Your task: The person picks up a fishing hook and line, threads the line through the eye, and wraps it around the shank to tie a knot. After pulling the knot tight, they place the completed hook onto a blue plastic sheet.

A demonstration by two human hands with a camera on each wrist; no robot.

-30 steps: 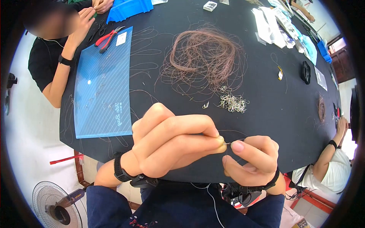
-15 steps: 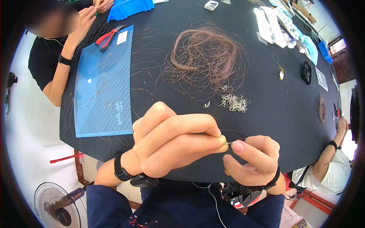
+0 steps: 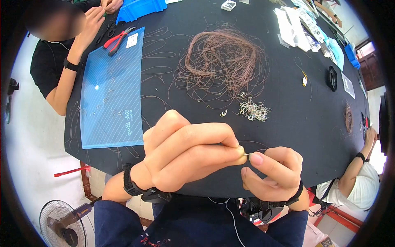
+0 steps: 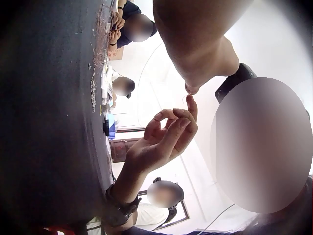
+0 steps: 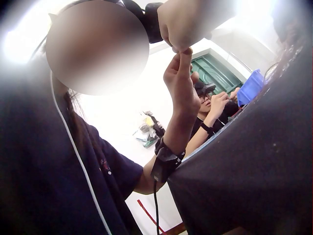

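Note:
Over the table's near edge, my left hand [image 3: 191, 152] pinches a small thin metal piece [image 3: 246, 154] between thumb and finger; whether it is a hook I cannot tell. Just to its right is my right hand [image 3: 275, 173], fingers curled, index tip at the piece and a fine brown line. The line [image 3: 257, 142] arcs behind the fingertips. Beyond the hands lie a pile of silvery hooks [image 3: 254, 111] and a large loose coil of brown line [image 3: 224, 61]. In the left wrist view the right hand [image 4: 164, 142] reaches toward the left fingertips; the right wrist view shows the left hand [image 5: 183, 88] upright.
A blue file bag [image 3: 111, 94] with hooked lines on it lies at left, with red-handled pliers [image 3: 116, 42] on its top. A blue bin [image 3: 140, 9], white packets [image 3: 290, 29] and a black case [image 3: 331, 78] stand farther off. Other people sit at both sides.
The hands have barely moved. The thin piece at the fingertips is angled slightly differently, and a thread now hangs below it near the right thumb.

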